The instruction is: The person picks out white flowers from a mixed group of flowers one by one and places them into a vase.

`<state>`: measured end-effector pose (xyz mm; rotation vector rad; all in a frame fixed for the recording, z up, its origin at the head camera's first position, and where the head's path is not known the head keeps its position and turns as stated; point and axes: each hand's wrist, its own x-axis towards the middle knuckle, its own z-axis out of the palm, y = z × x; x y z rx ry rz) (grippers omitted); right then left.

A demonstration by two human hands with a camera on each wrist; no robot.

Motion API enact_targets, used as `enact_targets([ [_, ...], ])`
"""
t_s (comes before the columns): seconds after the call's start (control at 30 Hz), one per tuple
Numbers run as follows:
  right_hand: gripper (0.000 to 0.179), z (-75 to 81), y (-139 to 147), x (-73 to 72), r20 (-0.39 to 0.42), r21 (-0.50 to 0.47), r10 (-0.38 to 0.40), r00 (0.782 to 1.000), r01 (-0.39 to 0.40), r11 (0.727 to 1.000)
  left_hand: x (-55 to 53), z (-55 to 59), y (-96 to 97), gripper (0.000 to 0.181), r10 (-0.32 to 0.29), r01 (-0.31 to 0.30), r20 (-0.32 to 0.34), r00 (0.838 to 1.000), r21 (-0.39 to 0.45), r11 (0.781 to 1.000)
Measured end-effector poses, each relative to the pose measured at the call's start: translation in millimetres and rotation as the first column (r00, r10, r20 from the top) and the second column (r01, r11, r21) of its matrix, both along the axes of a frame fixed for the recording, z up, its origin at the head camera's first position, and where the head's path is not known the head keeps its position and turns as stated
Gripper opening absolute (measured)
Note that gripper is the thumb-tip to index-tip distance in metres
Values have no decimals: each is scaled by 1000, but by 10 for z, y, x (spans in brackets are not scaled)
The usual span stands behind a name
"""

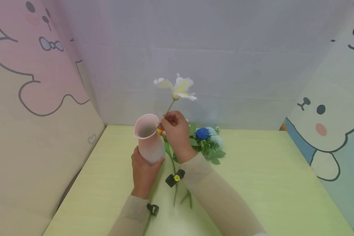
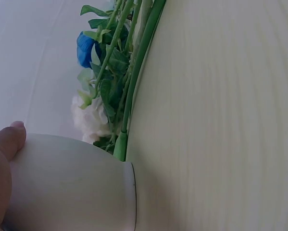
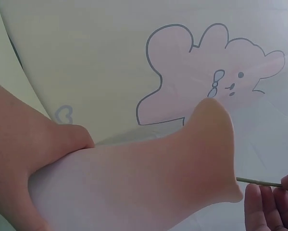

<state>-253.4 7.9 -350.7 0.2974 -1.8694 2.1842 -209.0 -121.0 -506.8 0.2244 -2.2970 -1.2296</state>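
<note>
A pale pink-and-white vase [image 1: 149, 149] with a flared, wavy mouth stands on the table, tilted slightly. My left hand [image 1: 143, 173] grips its lower body, the thumb on the right side; in the left wrist view the vase base [image 2: 129, 197] shows close to the tabletop. Above and right of the mouth, my right hand [image 1: 178, 134] pinches the thin stem of a white artificial flower [image 1: 180, 88] with yellowish petal centres. The flower head points up, while the stem [image 3: 256, 182] runs from the fingertips to the vase rim in the right wrist view.
Behind the right forearm lies a heap of artificial flowers, including a blue rose [image 1: 202, 133], light blue blooms [image 1: 216, 141] and green leaves. Their stems [image 1: 175, 193] reach toward the table's front. Cloth walls with cartoon animals surround the pale yellow table [image 1: 268, 170].
</note>
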Motion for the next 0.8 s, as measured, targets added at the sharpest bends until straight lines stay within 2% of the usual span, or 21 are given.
enact_targets([
  [0.2, 21, -33, -3, -9, -13, 152, -47, 999, 48, 987, -5, 3, -8, 111, -12, 12, -1, 1000, 8, 1000],
  [0.5, 31, -25, -47, -83, -29, 344, -51, 998, 58, 937, -6, 15, -8, 110, -16, 16, -3, 1000, 10, 1000],
  [0.6, 34, -9, -72, -94, -8, 411, -53, 999, 52, 910, -4, 21, -18, 110, -18, 18, 15, 1000, 8, 1000],
  [0.8, 34, 35, -109, -116, 3, 554, -71, 997, 58, 830, -3, 12, -28, 111, -24, 24, 41, 999, 12, 1000],
])
